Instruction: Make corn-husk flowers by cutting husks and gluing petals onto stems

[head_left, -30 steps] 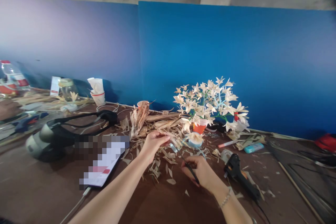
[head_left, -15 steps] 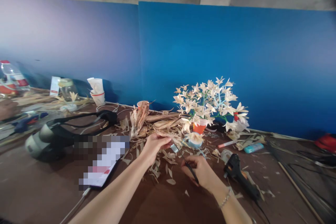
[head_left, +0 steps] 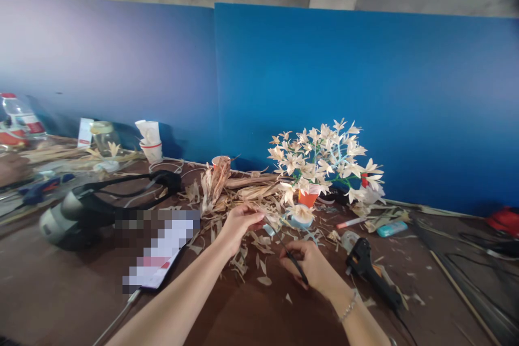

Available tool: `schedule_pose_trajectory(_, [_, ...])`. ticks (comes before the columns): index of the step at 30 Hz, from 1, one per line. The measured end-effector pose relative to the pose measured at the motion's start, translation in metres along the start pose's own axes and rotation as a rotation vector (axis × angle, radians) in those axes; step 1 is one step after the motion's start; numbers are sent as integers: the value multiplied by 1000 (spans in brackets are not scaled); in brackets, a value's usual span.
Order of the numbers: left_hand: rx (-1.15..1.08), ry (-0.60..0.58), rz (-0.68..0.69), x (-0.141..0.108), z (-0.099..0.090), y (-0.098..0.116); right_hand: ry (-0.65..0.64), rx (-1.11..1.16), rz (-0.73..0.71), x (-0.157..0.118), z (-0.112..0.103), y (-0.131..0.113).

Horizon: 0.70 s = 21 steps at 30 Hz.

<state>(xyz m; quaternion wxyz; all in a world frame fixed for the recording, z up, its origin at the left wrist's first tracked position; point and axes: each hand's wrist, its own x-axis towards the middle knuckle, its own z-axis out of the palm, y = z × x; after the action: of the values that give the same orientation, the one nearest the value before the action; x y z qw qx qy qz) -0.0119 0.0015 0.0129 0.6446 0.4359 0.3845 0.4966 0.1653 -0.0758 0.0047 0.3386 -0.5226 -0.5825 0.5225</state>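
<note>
My left hand (head_left: 242, 223) is closed in a pinch on a thin pale piece of dried husk (head_left: 272, 219), which points right from the fingertips. Lower and to the right, my right hand (head_left: 305, 264) grips slim black-handled scissors (head_left: 292, 260). Their narrow tip reaches up-left, close to the husk piece; whether they touch I cannot tell. Just beyond both hands is a blue round holder (head_left: 300, 221) with a pale husk shape on it. Behind it an orange and white paper cup (head_left: 308, 194) bears a bunch of cream husk flowers (head_left: 320, 154).
A black glue gun (head_left: 373, 273) lies right of my right hand, near a marker (head_left: 351, 223) and a turquoise packet (head_left: 391, 228). Dried husks (head_left: 214, 186) pile up behind my left hand. Leftward are a phone (head_left: 166, 251), a black headset (head_left: 77, 216) and another person's hand (head_left: 14, 168).
Almost nothing differs. The scissors and my right hand have shifted very slightly; my left hand keeps its pinch in the same place.
</note>
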Motion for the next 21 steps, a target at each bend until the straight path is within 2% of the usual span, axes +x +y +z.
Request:
schedule_pose_trajectory(8, [5,75,127,2,-3,11,-34,-61,25,-2,-5,-2])
schedule_pose_trajectory(15, [134,-30,112,2,-3,12,-39,-63,42,-1,-5,0])
schedule_pose_trajectory(21, [162,-66,93,3,-4,7,-72,-42,51,-2,-5,-1])
